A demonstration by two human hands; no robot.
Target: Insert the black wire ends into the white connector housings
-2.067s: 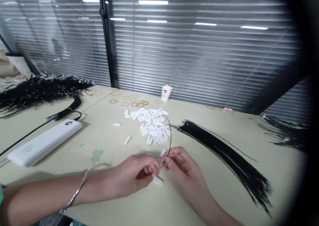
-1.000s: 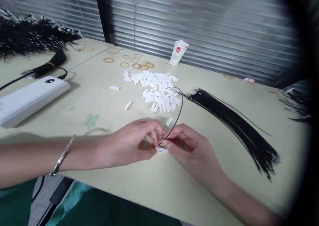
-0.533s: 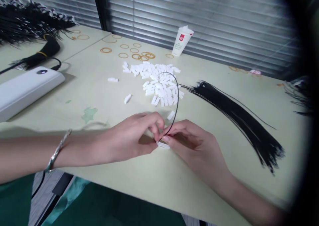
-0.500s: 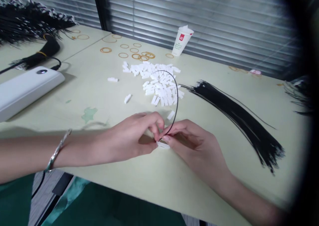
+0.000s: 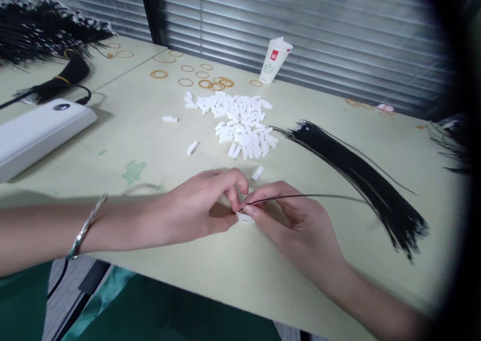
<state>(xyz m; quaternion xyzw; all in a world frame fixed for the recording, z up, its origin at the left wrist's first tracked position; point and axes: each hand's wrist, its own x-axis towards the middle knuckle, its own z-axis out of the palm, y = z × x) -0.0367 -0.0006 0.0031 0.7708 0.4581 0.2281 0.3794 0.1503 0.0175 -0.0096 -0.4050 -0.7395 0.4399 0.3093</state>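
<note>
Your left hand point(image 5: 205, 200) pinches a white connector point(image 5: 246, 217) above the desk point(image 5: 203, 276); your right hand point(image 5: 296, 215) grips a black wire point(image 5: 300, 195), its tip at the connector. Whether it is seated, you cannot tell; loose connectors point(image 5: 240, 123) lie beyond.

On the pale table point(image 5: 210, 268), we are seeing white pieces point(image 5: 248, 139), yellow bands point(image 5: 225, 82), black wires point(image 5: 351, 163), a power bank point(image 5: 41, 133) and a cup point(image 5: 273, 66).

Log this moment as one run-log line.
left hand: pinching white piece | right hand: holding thin black wire | white heap: beyond hands | wire bundle: right of heap
</note>
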